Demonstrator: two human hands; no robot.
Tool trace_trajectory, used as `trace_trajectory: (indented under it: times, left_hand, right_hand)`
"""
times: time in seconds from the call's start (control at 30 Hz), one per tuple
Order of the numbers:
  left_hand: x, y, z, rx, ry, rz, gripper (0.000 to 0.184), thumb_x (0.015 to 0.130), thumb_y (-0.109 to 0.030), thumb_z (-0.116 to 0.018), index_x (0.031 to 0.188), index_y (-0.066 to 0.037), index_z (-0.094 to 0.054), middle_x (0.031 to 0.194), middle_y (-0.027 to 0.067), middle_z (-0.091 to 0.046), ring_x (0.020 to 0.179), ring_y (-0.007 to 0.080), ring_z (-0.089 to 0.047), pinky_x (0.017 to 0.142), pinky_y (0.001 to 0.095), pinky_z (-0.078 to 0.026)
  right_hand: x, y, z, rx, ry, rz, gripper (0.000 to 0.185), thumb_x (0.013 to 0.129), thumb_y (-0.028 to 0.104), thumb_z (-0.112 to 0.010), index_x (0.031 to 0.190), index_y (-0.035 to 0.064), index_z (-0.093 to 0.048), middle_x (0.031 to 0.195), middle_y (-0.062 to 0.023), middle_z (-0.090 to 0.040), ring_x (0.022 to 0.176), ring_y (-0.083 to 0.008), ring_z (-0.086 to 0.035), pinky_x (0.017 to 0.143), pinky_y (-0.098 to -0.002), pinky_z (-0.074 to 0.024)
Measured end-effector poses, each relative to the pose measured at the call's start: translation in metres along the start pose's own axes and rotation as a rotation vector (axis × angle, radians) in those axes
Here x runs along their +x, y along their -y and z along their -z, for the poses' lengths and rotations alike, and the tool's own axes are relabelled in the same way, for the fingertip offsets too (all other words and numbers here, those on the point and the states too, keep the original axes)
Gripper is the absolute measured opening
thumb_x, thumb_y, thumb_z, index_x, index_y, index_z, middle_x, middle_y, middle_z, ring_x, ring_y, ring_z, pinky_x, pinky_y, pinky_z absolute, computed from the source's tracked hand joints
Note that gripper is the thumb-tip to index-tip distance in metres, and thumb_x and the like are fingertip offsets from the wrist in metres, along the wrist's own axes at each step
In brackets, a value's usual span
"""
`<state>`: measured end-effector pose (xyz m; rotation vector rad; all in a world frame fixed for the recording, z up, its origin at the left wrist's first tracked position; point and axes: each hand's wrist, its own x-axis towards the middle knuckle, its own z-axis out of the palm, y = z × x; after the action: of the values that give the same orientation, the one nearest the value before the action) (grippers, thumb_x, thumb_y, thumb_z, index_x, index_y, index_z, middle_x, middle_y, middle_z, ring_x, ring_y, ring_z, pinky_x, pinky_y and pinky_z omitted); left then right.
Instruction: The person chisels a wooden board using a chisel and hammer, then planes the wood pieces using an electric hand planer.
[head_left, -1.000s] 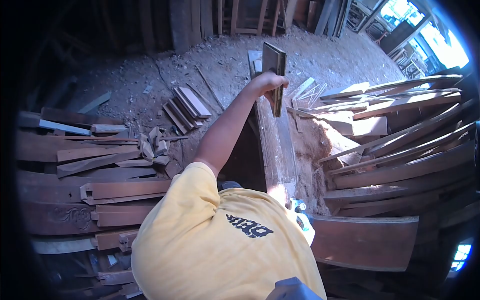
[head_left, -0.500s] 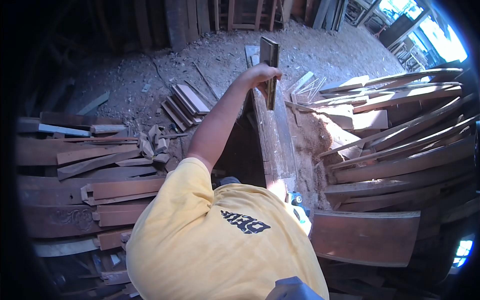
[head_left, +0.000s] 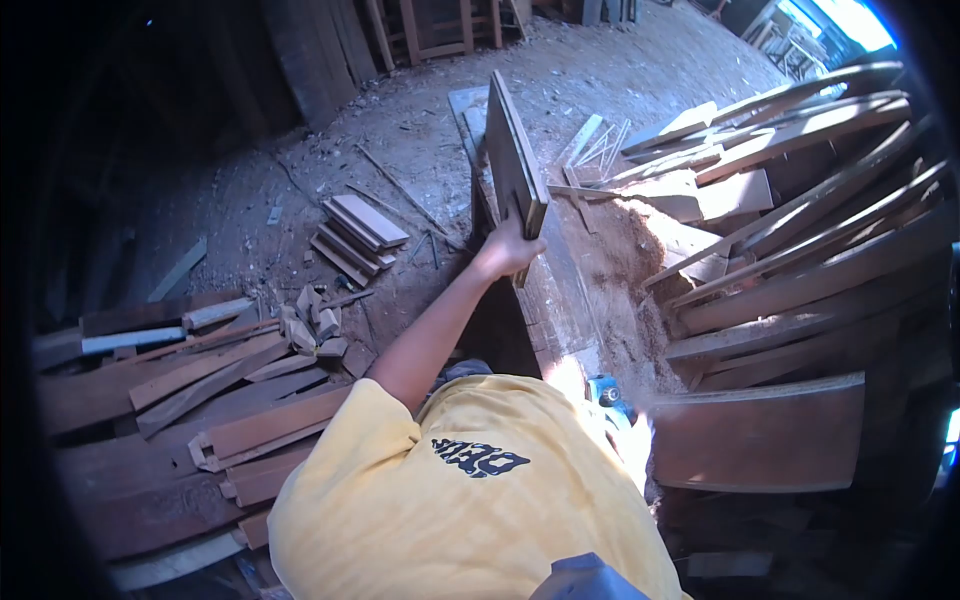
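Observation:
My left hand [head_left: 512, 247] is wrapped round the near lower end of a flat wooden board [head_left: 513, 150], which stands on edge over the bench. The board slants away from me, and its grooved or layered long edge faces right. Below it runs a long narrow wooden bench [head_left: 562, 300], dusty and worn. Close to my body on the right, a blue power tool [head_left: 606, 391] sits at the bench's near end. My right hand [head_left: 632, 442] is at the tool's near side, closed on it; strong sunlight washes out the fingers.
Stacked curved planks [head_left: 790, 270] crowd the right side, with a wide reddish panel [head_left: 760, 435] nearer me. Timber offcuts [head_left: 250, 370] lie piled at left. A small stack of boards [head_left: 360, 232] rests on the floor, and sawdust [head_left: 650, 320] is heaped beside the bench.
My left hand has come nearer with the board, which has turned to show more of its broad face. The blue tool shows more fully, and the whole view has shifted.

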<state>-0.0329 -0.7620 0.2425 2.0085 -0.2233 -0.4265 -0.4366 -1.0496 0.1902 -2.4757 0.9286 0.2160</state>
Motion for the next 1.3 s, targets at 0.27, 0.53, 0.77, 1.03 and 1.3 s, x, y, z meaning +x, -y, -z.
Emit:
trace_trajectory:
  times: [0.27,0.53,0.77,1.03,1.3]
  left_hand:
    - [-0.003,-0.027,-0.057,0.153,-0.094,-0.128,0.083,0.085,-0.029,-0.082,0.15,0.002,-0.042,0.108,0.0305,-0.073,0.106,0.0491,-0.072,0.091,0.0528,-0.058]
    - [-0.002,-0.038,0.055,-0.077,0.313,-0.187,0.131,0.084,-0.044,-0.088,0.171,-0.004,0.002,0.168,0.0314,-0.031,0.156,0.0418,-0.036,0.119,0.0485,-0.044]
    - [0.106,0.011,0.121,-1.186,0.076,0.326,0.093,0.092,-0.027,-0.083,0.161,0.003,-0.027,0.153,0.0271,-0.046,0.14,0.039,-0.053,0.112,0.0494,-0.051]
    - [0.051,-0.064,0.054,-0.937,0.145,0.407,0.036,0.1,-0.007,-0.06,0.13,0.011,-0.054,0.119,0.0201,-0.068,0.104,0.0284,-0.073,0.089,0.0399,-0.062]
    - [0.14,-0.093,-0.082,-1.138,1.075,0.707,0.037,0.103,-0.021,-0.057,0.123,0.01,-0.063,0.108,0.0192,-0.076,0.091,0.0312,-0.078,0.086,0.0432,-0.065]
  right_hand:
    - [0.116,0.283,0.003,0.456,-0.211,0.672,0.087,0.076,0.017,-0.09,0.153,0.0053,-0.051,0.139,-0.0238,-0.061,0.131,-0.0356,-0.061,0.114,-0.0449,-0.0473]
    - [0.151,0.312,-0.008,0.439,-0.423,0.618,0.035,0.081,0.013,-0.087,0.113,0.0065,-0.074,0.095,-0.0154,-0.076,0.087,-0.0369,-0.075,0.076,-0.0437,-0.0595]
    - [0.14,0.286,-0.002,0.263,-0.534,1.009,0.041,0.071,0.005,-0.086,0.11,0.0037,-0.072,0.107,-0.0138,-0.078,0.099,-0.0346,-0.077,0.089,-0.0455,-0.0617]
    - [0.042,0.241,0.093,-0.005,-0.58,0.841,0.02,0.085,0.014,-0.073,0.103,0.0159,-0.081,0.114,-0.0026,-0.08,0.113,-0.0264,-0.075,0.111,-0.0565,-0.0463]
    - [0.024,0.262,0.186,-0.368,-0.882,0.685,0.022,0.087,0.027,-0.072,0.107,0.0224,-0.081,0.108,-0.0048,-0.081,0.112,-0.0211,-0.076,0.122,-0.0556,-0.0346]
